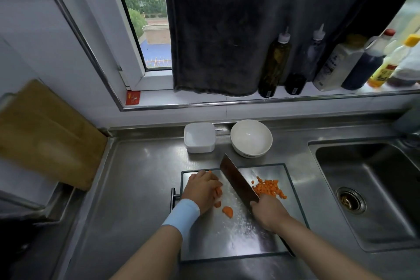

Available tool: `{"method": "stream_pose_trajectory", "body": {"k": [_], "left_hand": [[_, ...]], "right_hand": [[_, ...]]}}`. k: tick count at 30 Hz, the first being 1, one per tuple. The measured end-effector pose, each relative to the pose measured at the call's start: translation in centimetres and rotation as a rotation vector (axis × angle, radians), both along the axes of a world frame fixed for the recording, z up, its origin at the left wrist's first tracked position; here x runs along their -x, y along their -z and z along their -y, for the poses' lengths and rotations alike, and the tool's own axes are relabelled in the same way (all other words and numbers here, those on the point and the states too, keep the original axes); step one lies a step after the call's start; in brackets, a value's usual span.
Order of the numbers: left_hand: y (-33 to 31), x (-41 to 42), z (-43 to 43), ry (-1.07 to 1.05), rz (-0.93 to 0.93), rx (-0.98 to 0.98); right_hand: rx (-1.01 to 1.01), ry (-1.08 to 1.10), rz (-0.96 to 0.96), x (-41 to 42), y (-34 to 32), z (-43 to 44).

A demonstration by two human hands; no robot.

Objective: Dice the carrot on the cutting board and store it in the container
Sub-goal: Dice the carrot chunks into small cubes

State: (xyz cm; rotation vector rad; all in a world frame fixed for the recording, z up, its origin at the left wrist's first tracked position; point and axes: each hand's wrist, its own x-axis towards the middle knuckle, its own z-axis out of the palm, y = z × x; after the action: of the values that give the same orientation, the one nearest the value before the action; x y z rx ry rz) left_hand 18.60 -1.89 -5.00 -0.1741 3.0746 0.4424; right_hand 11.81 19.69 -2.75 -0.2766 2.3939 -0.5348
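A steel cutting board (227, 234) lies on the steel counter in front of me. My left hand (202, 188), with a light blue wristband, curls over carrot sticks (218, 191) at the board's left side. Two loose carrot chunks (227, 211) lie just below that hand. My right hand (269, 212) grips the handle of a cleaver (237, 179), whose broad blade stands tilted between the carrot sticks and a pile of diced carrot (269, 188) on the board's right. A white square container (199, 137) sits behind the board, open.
A white bowl (251, 138) stands right of the container. A sink (372, 191) with a drain lies to the right. Several bottles (275, 63) line the windowsill under a dark towel (227, 29). A wooden board (47, 136) leans at the left.
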Motion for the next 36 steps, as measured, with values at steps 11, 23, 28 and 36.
{"method": "stream_pose_trajectory", "body": {"k": [11, 23, 28, 36], "left_hand": [[-0.2, 3.2, -0.3, 0.454, 0.187, 0.466], [2.0, 0.1, -7.1, 0.183, -0.018, -0.144], [2.3, -2.6, -8.3, 0.007, -0.118, -0.280], [3.2, -4.5, -6.6, -0.095, -0.102, -0.226]], "right_hand": [[0.024, 0.024, 0.004, 0.1, 0.0, 0.3], [0.024, 0.054, -0.061, -0.7, -1.0, -3.0], [0.019, 0.030, -0.055, -1.2, -0.9, -4.6], [0.022, -0.003, -0.056, -1.8, -0.4, -5.0]]}}
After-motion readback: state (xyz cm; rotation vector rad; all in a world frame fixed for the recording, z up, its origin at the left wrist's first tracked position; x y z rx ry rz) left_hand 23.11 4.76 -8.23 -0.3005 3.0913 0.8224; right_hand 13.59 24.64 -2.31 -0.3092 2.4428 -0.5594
